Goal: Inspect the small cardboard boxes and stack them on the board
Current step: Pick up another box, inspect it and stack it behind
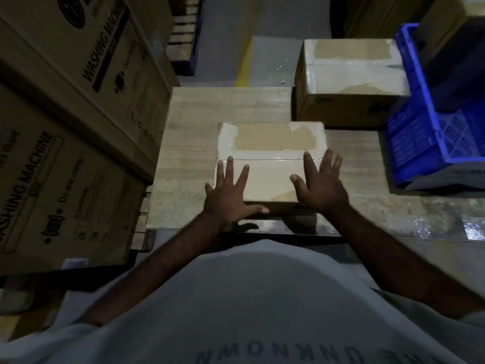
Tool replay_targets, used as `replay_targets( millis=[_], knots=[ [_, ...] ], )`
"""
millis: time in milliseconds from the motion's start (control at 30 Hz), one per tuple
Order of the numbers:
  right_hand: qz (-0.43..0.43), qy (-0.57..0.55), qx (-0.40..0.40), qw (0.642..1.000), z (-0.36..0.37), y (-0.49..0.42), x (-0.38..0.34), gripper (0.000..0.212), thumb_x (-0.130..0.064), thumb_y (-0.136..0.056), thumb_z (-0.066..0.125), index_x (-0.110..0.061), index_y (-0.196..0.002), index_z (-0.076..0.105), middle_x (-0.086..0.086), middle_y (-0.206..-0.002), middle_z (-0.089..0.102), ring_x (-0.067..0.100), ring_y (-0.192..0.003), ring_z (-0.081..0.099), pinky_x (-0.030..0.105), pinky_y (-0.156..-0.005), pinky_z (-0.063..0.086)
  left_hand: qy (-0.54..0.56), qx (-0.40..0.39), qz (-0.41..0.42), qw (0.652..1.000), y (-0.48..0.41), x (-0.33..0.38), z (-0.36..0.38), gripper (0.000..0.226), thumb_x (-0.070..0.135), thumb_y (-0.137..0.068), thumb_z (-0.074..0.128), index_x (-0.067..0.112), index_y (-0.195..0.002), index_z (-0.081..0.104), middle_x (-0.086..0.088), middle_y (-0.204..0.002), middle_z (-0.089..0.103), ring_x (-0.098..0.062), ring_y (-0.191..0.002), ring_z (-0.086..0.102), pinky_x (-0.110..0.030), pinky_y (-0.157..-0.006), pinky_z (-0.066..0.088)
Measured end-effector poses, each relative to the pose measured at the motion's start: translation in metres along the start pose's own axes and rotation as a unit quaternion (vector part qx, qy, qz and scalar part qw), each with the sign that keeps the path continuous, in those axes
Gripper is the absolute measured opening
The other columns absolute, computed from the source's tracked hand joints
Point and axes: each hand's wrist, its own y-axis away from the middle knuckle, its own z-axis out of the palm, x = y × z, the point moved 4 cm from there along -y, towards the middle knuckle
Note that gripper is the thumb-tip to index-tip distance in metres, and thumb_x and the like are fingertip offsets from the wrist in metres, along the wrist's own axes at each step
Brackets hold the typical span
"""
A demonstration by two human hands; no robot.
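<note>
The small cardboard box lies on the board under your left hand and right hand, both spread flat, gripping nothing, probably steadying it.

Near box: brown cardboard, lying flat on the board's middle, top sealed with clear tape, label partly torn off.
Far box: similar, taped shut, at the board's far right, apart from the near box.
Board: pale wood-grain panel, lying flat.
</note>
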Motion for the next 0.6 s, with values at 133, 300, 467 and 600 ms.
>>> replay_targets(
  millis=[133, 300, 467, 600],
  knots=[
    [0.037, -0.074, -0.007, 0.997, 0.004, 0.023, 0.007, 0.075, -0.066, -0.103, 0.04, -0.036, -0.165, 0.013, 0.02, -0.172, -0.013, 0.048, -0.157, 0.007, 0.066, -0.112, 0.036, 0.014, 0.045, -0.022, 0.999, 0.014, -0.008, 0.009, 0.118, 0.084, -0.072, 0.065, 0.046, -0.16, -0.004, -0.01, -0.162, -0.038, -0.043, -0.149, -0.031, -0.071, -0.11, 0.032],
    [0.048, -0.137, 0.001, 0.989, 0.003, 0.035, 0.009, 0.076, -0.066, -0.101, 0.045, -0.034, -0.164, 0.019, 0.023, -0.169, 0.012, 0.045, -0.147, 0.036, 0.053, -0.11, 0.043, 0.163, 0.075, -0.082, 0.98, 0.018, -0.014, 0.006, 0.111, 0.065, -0.071, 0.083, 0.044, -0.16, 0.02, -0.014, -0.169, -0.016, -0.045, -0.149, 0.026, -0.049, -0.111, 0.043],
    [0.046, -0.155, 0.031, 0.986, -0.011, 0.028, 0.009, 0.079, -0.08, -0.091, 0.041, -0.031, -0.153, 0.04, 0.018, -0.135, 0.054, 0.035, -0.116, 0.058, 0.044, -0.091, 0.052, 0.183, 0.15, -0.084, 0.968, 0.019, -0.022, -0.009, 0.114, 0.067, -0.062, 0.086, 0.035, -0.158, 0.033, -0.013, -0.151, 0.042, -0.032, -0.129, 0.052, -0.039, -0.1, 0.051],
    [0.042, -0.177, 0.141, 0.973, -0.051, 0.012, -0.002, 0.077, -0.078, -0.091, 0.041, -0.02, -0.137, 0.062, 0.015, -0.125, 0.066, 0.032, -0.105, 0.066, 0.049, -0.087, 0.058, 0.16, 0.249, -0.085, 0.951, 0.012, -0.018, -0.058, 0.116, 0.079, -0.059, 0.079, 0.029, -0.155, 0.038, -0.005, -0.143, 0.058, -0.026, -0.125, 0.058, -0.034, -0.091, 0.051]
  ],
)
